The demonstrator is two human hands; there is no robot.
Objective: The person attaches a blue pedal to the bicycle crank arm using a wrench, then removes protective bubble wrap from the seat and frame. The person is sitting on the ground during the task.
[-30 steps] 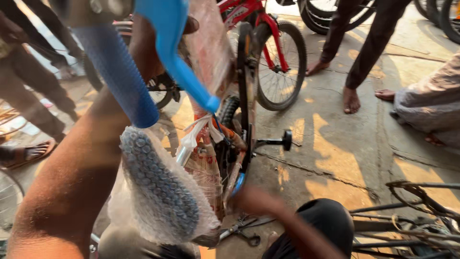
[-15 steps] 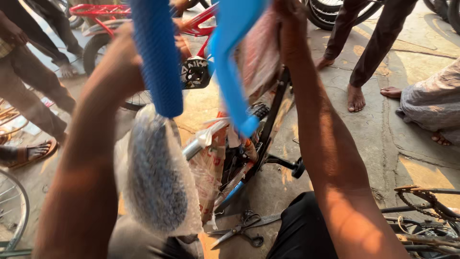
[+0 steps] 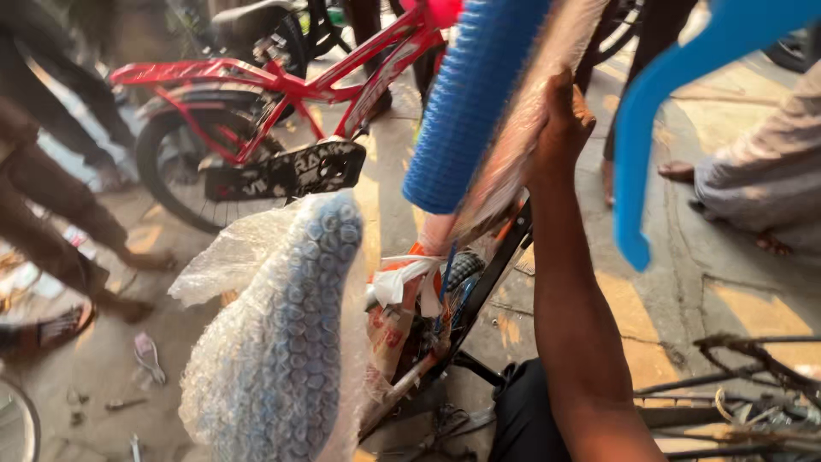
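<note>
Raised high near the top of the view: a blue ribbed handlebar grip [image 3: 466, 111], tilted, its lower end pointing down toward the middle of the bike frame below. Beside it, touching along its right flank, a loose sheet of clear plastic wrapping [image 3: 522, 145] streaming down and blurred. Pressed against that wrapping from the right, the right hand [image 3: 560, 120], fingers curled around the plastic and closed on it; fingertips hidden behind the sheet. No sign of the left hand anywhere in the view, so nothing to say of its grip.

Up at the top right corner, a bright blue curved plastic part [image 3: 676, 111], bending down to a blunt tip, well apart from the wrist. Lower left of the grip, a bundle in bubble wrap [image 3: 291, 342], bluish inside, upright and leaning slightly. Between bundle and forearm, a black bicycle frame [image 3: 487, 282] wrapped in printed paper and white strips, slanting down to the concrete ground [image 3: 667, 316]. Behind, toward the upper left, a red bicycle [image 3: 282, 94] with a black chain guard. Along the left edge, legs and sandalled feet of other people [image 3: 51, 231]; at the right edge, a bare foot [image 3: 680, 171] and pale cloth. Tangled metal wire [image 3: 753, 368] at the lower right.
</note>
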